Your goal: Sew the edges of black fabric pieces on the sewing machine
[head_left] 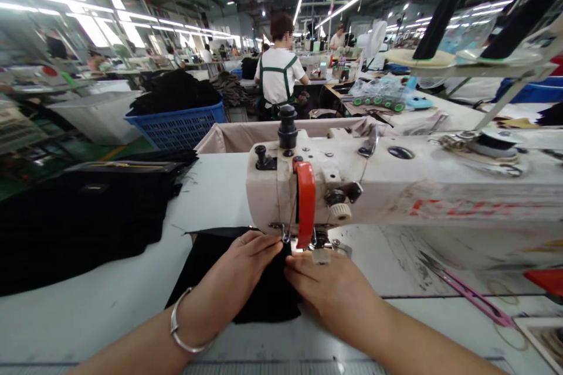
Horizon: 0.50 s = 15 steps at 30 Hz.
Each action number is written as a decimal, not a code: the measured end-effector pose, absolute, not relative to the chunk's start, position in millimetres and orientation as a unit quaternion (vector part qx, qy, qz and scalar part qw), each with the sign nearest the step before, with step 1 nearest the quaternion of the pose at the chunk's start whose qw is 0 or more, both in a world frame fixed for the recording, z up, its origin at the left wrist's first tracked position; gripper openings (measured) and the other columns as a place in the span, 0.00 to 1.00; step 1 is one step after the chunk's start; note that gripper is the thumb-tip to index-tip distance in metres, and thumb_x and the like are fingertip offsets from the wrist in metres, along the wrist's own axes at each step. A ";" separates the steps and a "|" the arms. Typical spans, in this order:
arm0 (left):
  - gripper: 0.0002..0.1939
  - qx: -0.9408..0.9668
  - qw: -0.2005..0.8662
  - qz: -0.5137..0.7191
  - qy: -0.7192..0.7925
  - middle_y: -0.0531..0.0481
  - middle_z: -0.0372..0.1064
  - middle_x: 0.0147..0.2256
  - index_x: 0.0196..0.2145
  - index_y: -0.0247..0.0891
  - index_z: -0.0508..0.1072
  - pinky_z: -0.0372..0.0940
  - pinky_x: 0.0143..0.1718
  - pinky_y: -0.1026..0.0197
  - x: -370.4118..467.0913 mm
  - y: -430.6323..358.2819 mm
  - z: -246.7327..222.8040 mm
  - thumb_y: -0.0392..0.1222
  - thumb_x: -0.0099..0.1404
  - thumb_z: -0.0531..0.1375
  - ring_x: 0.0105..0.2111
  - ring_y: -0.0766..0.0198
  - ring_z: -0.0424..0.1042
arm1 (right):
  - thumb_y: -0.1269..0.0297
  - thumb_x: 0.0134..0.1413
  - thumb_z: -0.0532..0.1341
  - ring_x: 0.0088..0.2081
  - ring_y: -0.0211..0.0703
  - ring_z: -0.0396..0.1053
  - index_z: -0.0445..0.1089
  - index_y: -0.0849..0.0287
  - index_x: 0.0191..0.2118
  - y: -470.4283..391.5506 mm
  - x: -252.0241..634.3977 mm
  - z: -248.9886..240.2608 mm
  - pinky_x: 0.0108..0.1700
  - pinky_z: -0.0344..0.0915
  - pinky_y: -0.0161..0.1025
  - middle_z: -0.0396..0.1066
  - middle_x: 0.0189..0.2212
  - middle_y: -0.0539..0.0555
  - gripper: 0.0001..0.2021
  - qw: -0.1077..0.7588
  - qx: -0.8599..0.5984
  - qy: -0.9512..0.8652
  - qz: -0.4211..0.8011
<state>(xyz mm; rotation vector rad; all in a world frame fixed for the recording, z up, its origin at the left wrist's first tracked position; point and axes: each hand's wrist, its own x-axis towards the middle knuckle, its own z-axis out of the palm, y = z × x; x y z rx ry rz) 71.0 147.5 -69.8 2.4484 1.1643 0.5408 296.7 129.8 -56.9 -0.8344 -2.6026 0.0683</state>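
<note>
A piece of black fabric [268, 302] lies on the white table under the needle area of a sewing machine [272, 187]. My left hand [240, 269], with a silver bangle at the wrist, rests flat on the fabric, its stretched fingers reaching close to the presser foot. On the fabric's right edge, my right hand [329, 284] has its fingers bent and pressed together on the cloth, just in front of the foot. An orange guard [305, 205] stands before the needle and partly hides it. The right thumb is hard to make out.
Pink-handled thread scissors [477, 299] lie right of my right hand. Black garment pieces [88, 217] are stacked at the left. Behind stand a blue basket of dark cloth [180, 126], a cloth-lined bin [237, 135] and a co-worker [279, 73]. Thread cones [440, 23] rise at the right.
</note>
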 end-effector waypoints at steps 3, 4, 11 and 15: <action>0.16 0.865 0.183 0.194 0.425 0.42 0.64 0.55 0.53 0.39 0.68 0.65 0.52 0.44 70.4 146.0 -68.7 0.45 0.70 0.58 0.51 0.53 0.68 | 0.76 0.59 0.55 0.46 0.47 0.72 0.71 0.62 0.46 129.2 299.4 -57.8 0.48 0.69 0.45 0.74 0.44 0.58 0.12 0.208 -0.287 -0.934 0.036; 0.16 0.866 0.181 0.193 0.424 0.42 0.64 0.55 0.53 0.39 0.68 0.65 0.51 0.45 70.8 146.4 -68.6 0.45 0.70 0.58 0.51 0.53 0.68 | 0.76 0.59 0.55 0.46 0.47 0.72 0.71 0.61 0.46 128.9 300.0 -58.0 0.48 0.68 0.45 0.75 0.44 0.57 0.12 0.211 -0.290 -0.933 0.039; 0.26 0.905 0.117 0.156 0.378 0.50 0.66 0.56 0.56 0.46 0.67 0.58 0.58 0.53 74.7 152.8 -63.1 0.25 0.65 0.51 0.57 0.59 0.63 | 0.77 0.60 0.54 0.45 0.45 0.72 0.72 0.61 0.45 128.8 298.8 -57.7 0.47 0.69 0.43 0.75 0.44 0.56 0.13 0.230 -0.305 -0.923 0.044; 0.33 0.927 0.070 0.118 0.349 0.49 0.66 0.57 0.57 0.44 0.64 0.58 0.57 0.52 72.0 155.2 -56.0 0.19 0.59 0.48 0.56 0.59 0.63 | 0.77 0.59 0.54 0.45 0.46 0.72 0.72 0.62 0.45 127.8 297.5 -58.5 0.48 0.69 0.44 0.75 0.43 0.57 0.12 0.226 -0.308 -0.923 0.038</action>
